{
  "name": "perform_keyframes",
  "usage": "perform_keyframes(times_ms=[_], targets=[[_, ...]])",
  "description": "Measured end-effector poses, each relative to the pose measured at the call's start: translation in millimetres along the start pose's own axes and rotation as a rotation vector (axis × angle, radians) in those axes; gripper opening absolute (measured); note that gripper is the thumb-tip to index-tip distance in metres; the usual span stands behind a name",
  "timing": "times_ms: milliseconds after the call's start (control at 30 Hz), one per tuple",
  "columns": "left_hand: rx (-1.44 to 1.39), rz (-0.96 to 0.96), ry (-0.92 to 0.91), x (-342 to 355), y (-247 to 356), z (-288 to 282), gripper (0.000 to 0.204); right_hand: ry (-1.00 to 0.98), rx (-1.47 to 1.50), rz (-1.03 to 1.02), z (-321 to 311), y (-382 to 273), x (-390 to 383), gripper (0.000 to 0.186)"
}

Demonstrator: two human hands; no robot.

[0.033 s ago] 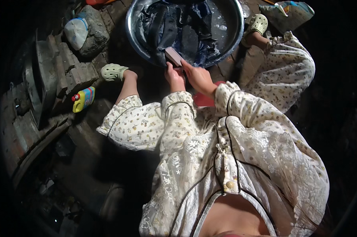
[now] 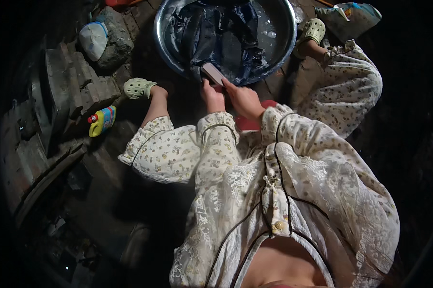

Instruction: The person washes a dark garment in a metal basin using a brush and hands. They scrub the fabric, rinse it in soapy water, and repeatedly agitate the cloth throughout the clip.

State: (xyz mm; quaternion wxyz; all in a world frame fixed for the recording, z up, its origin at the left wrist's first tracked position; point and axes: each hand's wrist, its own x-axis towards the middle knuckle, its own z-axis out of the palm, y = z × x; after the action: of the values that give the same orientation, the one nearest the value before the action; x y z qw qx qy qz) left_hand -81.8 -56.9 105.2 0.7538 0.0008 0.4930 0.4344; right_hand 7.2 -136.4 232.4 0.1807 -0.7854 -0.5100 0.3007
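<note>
A wet dark garment (image 2: 211, 33) lies spread in a round metal basin (image 2: 289, 48) with sudsy water. My right hand (image 2: 245, 102) is closed round one end of a pale pink, flat, block-shaped scrubbing brush (image 2: 213, 74). The brush slants over the garment's near edge at the basin's near rim; its underside is hidden. Just left of it, my left hand (image 2: 213, 99) is closed at the near end of the cloth, thumb upward, with its fingers partly hidden below the brush.
Yellow bottle with a red cap (image 2: 102, 121) lies at the left, near stacked bricks (image 2: 89, 84). A white bag (image 2: 93, 40) rests against a stone (image 2: 115, 41). Another packet (image 2: 353, 20) is at the far right. A red object (image 2: 249, 123) shows below my right wrist.
The brush has shifted slightly toward me and to the right, and its flat top now faces up more. My left hand stays nearly in place.
</note>
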Motion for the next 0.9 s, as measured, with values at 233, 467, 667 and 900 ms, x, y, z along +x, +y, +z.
perform_keyframes(times_ms=[233, 467, 667, 900], targets=[[-0.075, -0.026, -0.011, -8, -20, 5, 0.029, 0.140, -0.047, -0.007, -4, 39, 18, 0.036], [-0.009, -0.024, -0.066, 0, -25, 6, 0.046, 0.002, -0.023, 0.005, -18, 11, -17, 0.039], [0.026, -0.164, 0.103, -18, 0, 12, 0.059, -0.017, -0.007, -0.036, 1, 23, -35, 0.044], [0.093, -0.224, 0.057, -47, -1, 35, 0.047, 0.092, -0.019, -0.134, 7, 19, 12, 0.046]])
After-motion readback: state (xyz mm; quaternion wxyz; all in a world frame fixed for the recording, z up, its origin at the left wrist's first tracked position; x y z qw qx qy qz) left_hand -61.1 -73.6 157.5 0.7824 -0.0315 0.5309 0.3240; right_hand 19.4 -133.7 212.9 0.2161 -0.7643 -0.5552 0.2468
